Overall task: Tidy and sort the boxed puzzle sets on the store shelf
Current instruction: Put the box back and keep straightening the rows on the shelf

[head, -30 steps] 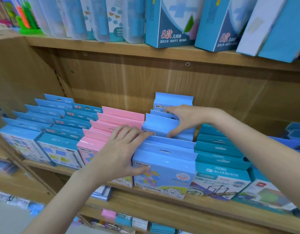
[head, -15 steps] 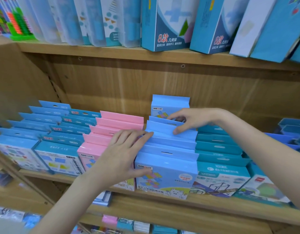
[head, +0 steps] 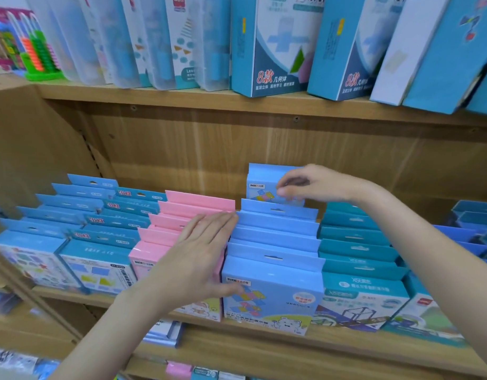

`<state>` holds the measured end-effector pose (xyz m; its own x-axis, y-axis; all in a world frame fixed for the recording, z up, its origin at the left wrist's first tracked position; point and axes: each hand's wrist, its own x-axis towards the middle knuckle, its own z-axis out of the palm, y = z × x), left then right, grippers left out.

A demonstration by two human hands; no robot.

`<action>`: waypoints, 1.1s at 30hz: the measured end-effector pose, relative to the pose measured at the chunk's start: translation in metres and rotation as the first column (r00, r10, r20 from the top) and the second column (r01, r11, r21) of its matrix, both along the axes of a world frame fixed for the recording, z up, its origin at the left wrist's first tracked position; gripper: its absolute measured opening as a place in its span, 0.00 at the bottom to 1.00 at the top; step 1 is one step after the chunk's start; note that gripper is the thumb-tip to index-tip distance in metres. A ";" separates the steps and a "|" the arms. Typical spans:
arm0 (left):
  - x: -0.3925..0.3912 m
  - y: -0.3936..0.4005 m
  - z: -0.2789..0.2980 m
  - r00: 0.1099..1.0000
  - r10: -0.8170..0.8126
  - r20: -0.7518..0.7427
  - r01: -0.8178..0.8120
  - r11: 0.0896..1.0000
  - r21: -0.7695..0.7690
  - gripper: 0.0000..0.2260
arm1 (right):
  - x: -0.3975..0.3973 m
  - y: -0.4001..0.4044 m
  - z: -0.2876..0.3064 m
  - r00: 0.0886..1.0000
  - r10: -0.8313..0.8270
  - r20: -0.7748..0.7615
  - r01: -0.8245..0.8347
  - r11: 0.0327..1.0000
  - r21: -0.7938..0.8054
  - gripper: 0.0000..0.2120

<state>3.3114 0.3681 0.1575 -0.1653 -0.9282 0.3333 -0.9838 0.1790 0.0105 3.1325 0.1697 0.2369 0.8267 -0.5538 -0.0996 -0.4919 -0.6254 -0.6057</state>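
Note:
A row of light-blue puzzle boxes [head: 275, 237] stands front to back in the middle of the wooden shelf [head: 264, 344]. Its rearmost box [head: 263, 176] sticks up higher than the others. My right hand [head: 316, 185] reaches to that rear box, and its curled fingers and thumb pinch the box's upper right part. My left hand [head: 198, 256] lies flat with straight fingers over the row of pink boxes [head: 187, 209]. Its fingertips touch the side of the light-blue row, and its thumb rests on the front light-blue box [head: 275, 300].
Teal boxes [head: 355, 242] stand right of the light-blue row, darker blue ones [head: 470, 218] beyond them. Two rows of blue boxes [head: 80, 215] fill the left. The upper shelf [head: 182, 101] carries tall leaning boxes [head: 275, 50] and a green abacus [head: 36, 56]. More goods lie below.
My right hand has lifted off the tops of the middle light-blue boxes and moved back to the raised rearmost box. The left hand has barely shifted.

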 end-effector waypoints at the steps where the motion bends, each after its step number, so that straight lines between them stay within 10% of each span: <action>1: 0.000 -0.001 0.000 1.000 0.002 0.006 -0.002 1.000 0.012 0.44 | 0.002 -0.006 0.001 0.999 -0.038 0.029 0.041 0.993 -0.113 0.16; 4: 0.001 -0.002 -0.001 1.000 0.007 0.005 -0.007 0.999 0.031 0.43 | 0.015 -0.028 -0.003 0.995 -0.098 -0.028 0.077 0.900 -0.428 0.20; 9: -0.001 -0.002 -0.003 0.999 0.004 -0.033 -0.004 1.000 -0.008 0.40 | 0.032 -0.045 -0.021 0.936 -0.207 -0.286 0.068 0.900 -0.432 0.36; 13: -0.001 0.000 -0.004 0.999 -0.004 -0.038 0.002 0.999 -0.032 0.39 | 0.036 -0.043 -0.025 0.948 -0.100 -0.302 -0.039 0.906 -0.422 0.20; 33: -0.002 0.002 -0.005 1.000 0.004 -0.009 -0.004 0.998 -0.060 0.39 | 0.015 -0.017 -0.016 0.990 0.062 -0.130 -0.049 0.994 0.098 0.11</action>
<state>3.3093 0.3702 0.1528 -0.1584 -0.9070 0.3902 -0.9845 0.1754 0.0081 3.1474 0.1526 0.2214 0.8317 -0.4903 -0.2605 -0.5383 -0.5968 -0.5951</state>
